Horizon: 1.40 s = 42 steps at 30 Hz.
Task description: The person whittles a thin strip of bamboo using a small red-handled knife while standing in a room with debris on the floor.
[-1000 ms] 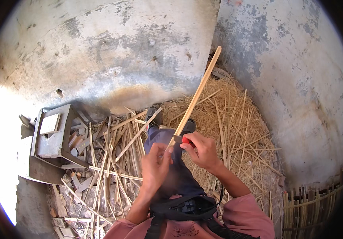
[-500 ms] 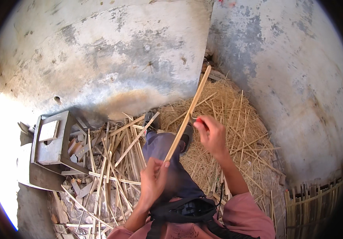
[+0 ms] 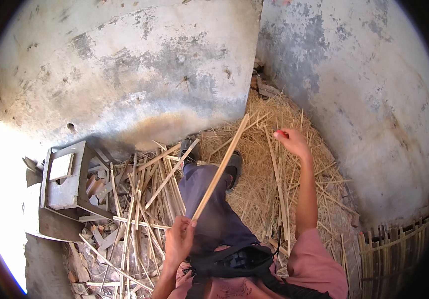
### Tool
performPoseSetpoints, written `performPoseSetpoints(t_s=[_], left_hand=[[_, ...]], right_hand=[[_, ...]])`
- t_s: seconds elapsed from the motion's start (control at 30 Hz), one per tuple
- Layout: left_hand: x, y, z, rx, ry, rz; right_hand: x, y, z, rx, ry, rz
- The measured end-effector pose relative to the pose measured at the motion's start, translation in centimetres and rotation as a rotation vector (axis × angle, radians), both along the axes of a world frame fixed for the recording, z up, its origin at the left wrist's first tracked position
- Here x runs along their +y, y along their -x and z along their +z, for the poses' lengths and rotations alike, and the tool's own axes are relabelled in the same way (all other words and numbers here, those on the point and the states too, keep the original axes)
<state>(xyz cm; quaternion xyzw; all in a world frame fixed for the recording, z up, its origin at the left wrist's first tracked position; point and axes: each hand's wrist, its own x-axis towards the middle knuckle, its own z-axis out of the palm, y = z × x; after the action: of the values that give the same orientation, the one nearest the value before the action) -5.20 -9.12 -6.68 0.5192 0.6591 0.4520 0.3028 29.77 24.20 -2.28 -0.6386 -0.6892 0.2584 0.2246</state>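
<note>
A long, pale bamboo strip (image 3: 223, 163) slants up and away over my lap, its near end pinched in my left hand (image 3: 178, 241). Farther out on the right, my right hand (image 3: 295, 142) is closed round a small red object (image 3: 282, 133) that looks like a tool handle; the rest of it is hidden or too small to make out. This hand is apart from the strip. Below it spreads a heap of straw-coloured shavings (image 3: 254, 207).
Loose strips (image 3: 135, 209) lie crisscrossed over rubble on the left. A grey wooden stool (image 3: 65, 192) lies tipped near the bright opening. Stained walls (image 3: 164, 65) meet at the far corner. A slatted bamboo basket or fence (image 3: 393, 254) stands at lower right.
My right hand has moved away from the strip, outward to the right, with the red object still in it. The strip's far end has come lower and nearer; my left hand has shifted slightly left.
</note>
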Motion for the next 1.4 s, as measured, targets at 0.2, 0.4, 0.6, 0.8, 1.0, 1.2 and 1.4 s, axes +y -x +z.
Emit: performPoseSetpoints(t_s=[0.2,0.4,0.6,0.8,1.0,1.2,1.4], left_hand=[[1.6,-0.3,0.8,0.025,0.005,-0.043],[1.8,-0.3,0.7,0.09,-0.019,-0.039],[1.1,-0.4,1.4,0.106,0.046,-0.081],[-0.7,1.7,0.3,-0.028,0.035,-0.036],[0.3,2.7,0.7,-0.062,0.018,-0.033],[2.1,1.8,1.0,0.02,-0.033,-0.118],[2.6,1.5,1.8,-0.011,0.106,-0.26]], right_hand=[[-5.8,4.8,2.6,0.716,-0.194,0.096],[-5.2,7.3,3.8,0.892,-0.181,-0.033],[-2.5,6.7,0.9,0.742,-0.531,-0.085],[2.2,0.6,0.1,0.754,-0.756,-0.253],[1.2,-5.3,-1.9,-0.439,0.092,-0.11],[-4.8,2.4,1.2,0.922,0.079,0.3],[-6.3,6.0,2.7,1.086,-0.127,0.185]])
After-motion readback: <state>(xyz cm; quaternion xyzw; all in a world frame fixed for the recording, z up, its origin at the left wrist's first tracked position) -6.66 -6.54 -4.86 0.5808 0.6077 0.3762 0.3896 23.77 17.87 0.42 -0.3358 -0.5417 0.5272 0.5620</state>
